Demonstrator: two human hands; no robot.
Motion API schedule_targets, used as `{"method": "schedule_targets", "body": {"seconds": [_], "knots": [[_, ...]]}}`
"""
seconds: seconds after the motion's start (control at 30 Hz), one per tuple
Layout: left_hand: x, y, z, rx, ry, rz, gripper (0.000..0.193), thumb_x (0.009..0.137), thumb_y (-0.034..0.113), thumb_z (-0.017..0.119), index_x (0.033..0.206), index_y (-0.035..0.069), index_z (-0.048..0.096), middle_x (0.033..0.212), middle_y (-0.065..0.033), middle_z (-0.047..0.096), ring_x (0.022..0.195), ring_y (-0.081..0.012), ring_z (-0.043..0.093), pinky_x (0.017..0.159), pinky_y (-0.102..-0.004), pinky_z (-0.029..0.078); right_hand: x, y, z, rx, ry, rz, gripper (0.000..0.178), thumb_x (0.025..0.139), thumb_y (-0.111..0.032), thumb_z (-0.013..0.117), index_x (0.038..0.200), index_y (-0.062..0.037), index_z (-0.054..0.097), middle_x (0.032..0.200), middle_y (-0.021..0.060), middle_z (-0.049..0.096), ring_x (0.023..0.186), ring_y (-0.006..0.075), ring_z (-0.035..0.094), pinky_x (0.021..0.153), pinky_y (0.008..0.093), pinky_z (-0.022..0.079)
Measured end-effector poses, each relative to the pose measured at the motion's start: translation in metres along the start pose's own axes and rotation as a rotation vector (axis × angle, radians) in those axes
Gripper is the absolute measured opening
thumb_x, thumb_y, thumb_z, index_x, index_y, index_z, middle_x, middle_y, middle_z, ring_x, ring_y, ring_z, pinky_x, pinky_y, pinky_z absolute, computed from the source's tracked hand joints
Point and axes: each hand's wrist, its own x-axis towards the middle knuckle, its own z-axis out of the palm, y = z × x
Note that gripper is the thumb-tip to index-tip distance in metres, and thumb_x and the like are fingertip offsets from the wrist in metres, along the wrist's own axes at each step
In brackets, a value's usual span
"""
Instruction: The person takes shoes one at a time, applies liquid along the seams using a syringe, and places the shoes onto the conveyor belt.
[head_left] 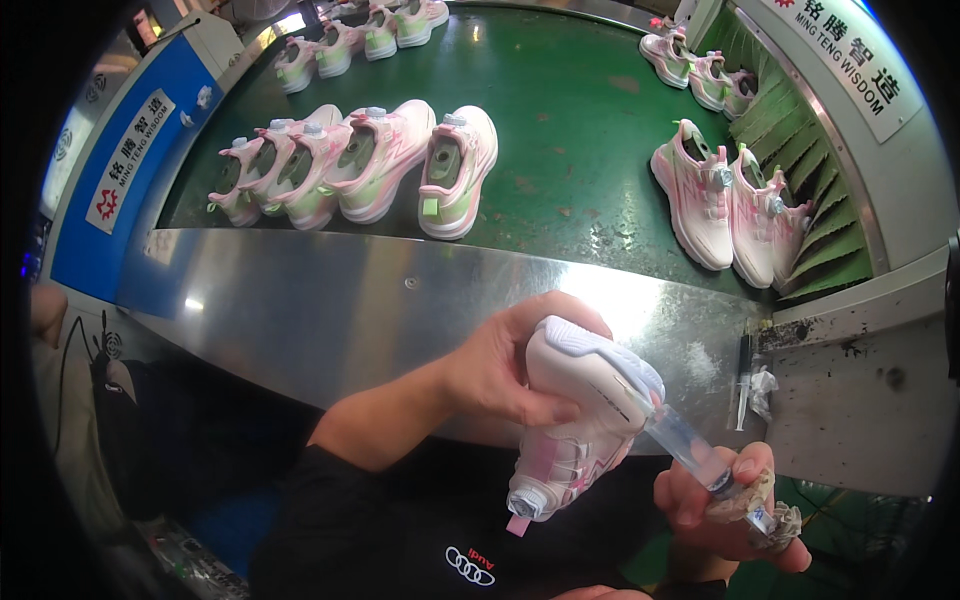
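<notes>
A white and pink sneaker [585, 400] is gripped by my left hand [495, 365], tilted so its white sole faces up and away from me. The thumb presses the upper and the other fingers go round behind the shoe. My right hand [690, 500] is closed on a clear plastic syringe [690, 445] with a little cloudy content. The syringe's tip meets the seam between sole and upper; the exact contact spot is too small to make out. Crumpled, dirty wrapping [765, 510] covers some right-hand fingers. A round dial [527, 503] and pink tab are at the shoe's lower end.
Ahead, a green conveyor belt [560, 120] carries matching sneakers in groups at left [385, 165] and right [690, 195]. A metal ledge [400, 290] lies before it. A thin syringe [743, 385] and crumpled tissue [762, 392] rest at its right end. Green strip curtains [835, 225] hang right.
</notes>
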Motion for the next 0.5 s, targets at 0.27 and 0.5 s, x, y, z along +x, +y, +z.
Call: {"method": "schedule_targets", "body": {"seconds": [0.27,0.5], "knots": [[-0.002,0.009,0.009,-0.005,-0.035,-0.019,0.062,0.058,-0.003,0.075,0.114,0.007,0.05,0.11,-0.0159,0.057,0.106,-0.0252,0.055,0.089,-0.0381,0.045,-0.001,0.002,0.008,-0.031,0.035,0.001,0.083,0.066,-0.07,0.06,0.116,-0.0061,0.043,0.087,0.0215,0.058,0.073,0.0262,0.049,0.068,0.0366,0.035],[-0.006,0.013,0.01,-0.009,-0.008,-0.037,0.06,0.058,-0.004,0.074,0.112,0.007,0.051,0.111,-0.0152,0.057,0.106,-0.0239,0.055,0.09,-0.0371,0.044,0.0,0.004,0.015,-0.042,0.071,-0.019,0.084,0.068,-0.071,0.058,0.117,-0.0044,0.043,0.09,0.0217,0.058,0.074,0.0263,0.051,0.072,0.0385,0.037]]}}
